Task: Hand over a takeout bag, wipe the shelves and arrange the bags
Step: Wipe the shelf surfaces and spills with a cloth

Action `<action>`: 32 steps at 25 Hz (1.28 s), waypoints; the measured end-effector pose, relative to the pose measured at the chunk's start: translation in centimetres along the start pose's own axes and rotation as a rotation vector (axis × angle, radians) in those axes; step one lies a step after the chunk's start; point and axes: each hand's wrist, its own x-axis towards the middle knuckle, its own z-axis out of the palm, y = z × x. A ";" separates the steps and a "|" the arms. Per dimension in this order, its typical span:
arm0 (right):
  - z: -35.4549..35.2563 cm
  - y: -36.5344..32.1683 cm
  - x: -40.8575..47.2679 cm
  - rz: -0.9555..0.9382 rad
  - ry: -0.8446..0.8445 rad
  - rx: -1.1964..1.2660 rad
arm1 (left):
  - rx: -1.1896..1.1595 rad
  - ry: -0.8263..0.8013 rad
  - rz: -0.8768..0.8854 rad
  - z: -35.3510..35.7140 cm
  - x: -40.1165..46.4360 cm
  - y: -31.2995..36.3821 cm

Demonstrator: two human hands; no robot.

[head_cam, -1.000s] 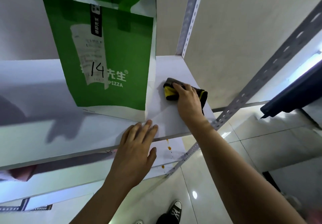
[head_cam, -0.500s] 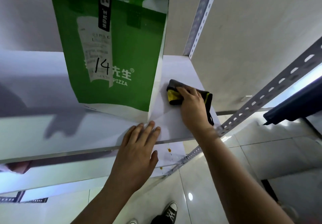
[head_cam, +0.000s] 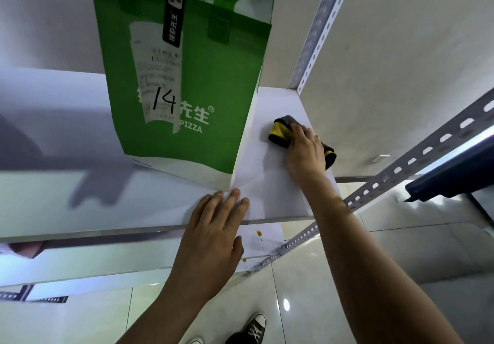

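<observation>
A tall green takeout bag (head_cam: 187, 76) with a receipt marked 14 and white PIZZA lettering stands upright on the white upper shelf (head_cam: 80, 202). To its right, my right hand (head_cam: 304, 154) presses a grey and yellow cloth (head_cam: 280, 129) flat against the shelf near the back right corner. My left hand (head_cam: 213, 228) lies flat on the shelf's front edge, fingers straight, fingertips close to the bag's front right corner.
A lower white shelf (head_cam: 262, 244) carries small orange stains (head_cam: 258, 233). Perforated metal uprights (head_cam: 318, 39) frame the right side. A dark object (head_cam: 454, 175) juts in at the right. Tiled floor and my black sneaker (head_cam: 251, 330) lie below.
My right hand slid the cloth slightly back and right on the shelf. My left hand stayed on the front edge. The view shifted closer to the bag.
</observation>
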 end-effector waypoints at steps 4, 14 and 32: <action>1.2 -1.9 2.7 -0.014 -0.028 -0.016 | 0.015 0.003 -0.004 -0.1 -0.2 0.2; 0.9 0.3 4.4 0.042 -0.047 -0.012 | -0.013 0.029 -0.004 -0.1 -0.2 0.4; -0.9 0.8 -11.3 -0.190 -0.030 0.068 | 0.000 0.054 0.014 0.3 0.0 0.1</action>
